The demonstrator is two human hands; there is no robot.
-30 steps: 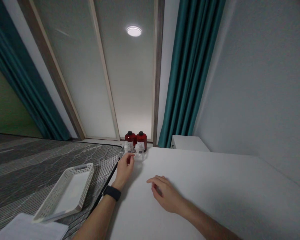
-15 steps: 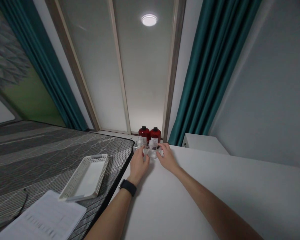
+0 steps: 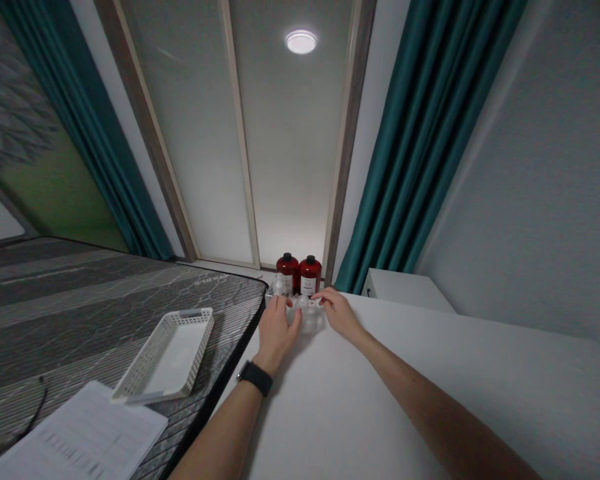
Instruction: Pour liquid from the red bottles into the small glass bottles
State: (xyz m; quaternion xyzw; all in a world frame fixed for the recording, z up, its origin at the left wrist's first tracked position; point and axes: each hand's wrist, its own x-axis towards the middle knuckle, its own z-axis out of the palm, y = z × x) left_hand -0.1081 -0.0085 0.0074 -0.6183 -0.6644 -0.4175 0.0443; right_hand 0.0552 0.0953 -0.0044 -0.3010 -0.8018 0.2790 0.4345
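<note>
Clear plastic pieces (image 3: pixel 313 319), blurred and see-through, sit near the far end of the white table; their exact kind is hard to make out. My left hand (image 3: pixel 276 332), with a dark watch on the wrist, is at their left, thumb and fingers apart. From the right, my right hand (image 3: pixel 341 315) reaches in with its fingertips drawn together at the clear pieces' upper edge. What lies in that pinch is too small to tell. A small clear bottle (image 3: pixel 279 284) stands just beyond my left fingers. Behind are two red bottles (image 3: pixel 310 272) with black caps and white labels.
The white table (image 3: pixel 360 400) stretches to the right. A grey mattress-like surface (image 3: pixel 230 293) at left bears a white perforated basket (image 3: pixel 165 357) and printed papers (image 3: pixel 87 433). Beyond are a white cabinet (image 3: pixel 407 288), teal curtains (image 3: pixel 390 187) and frosted sliding doors (image 3: pixel 290 147).
The clear piece between my hands has come down and nearer to me, baring the right red bottle's label. My right fingers have drawn together. My left hand has shifted slightly.
</note>
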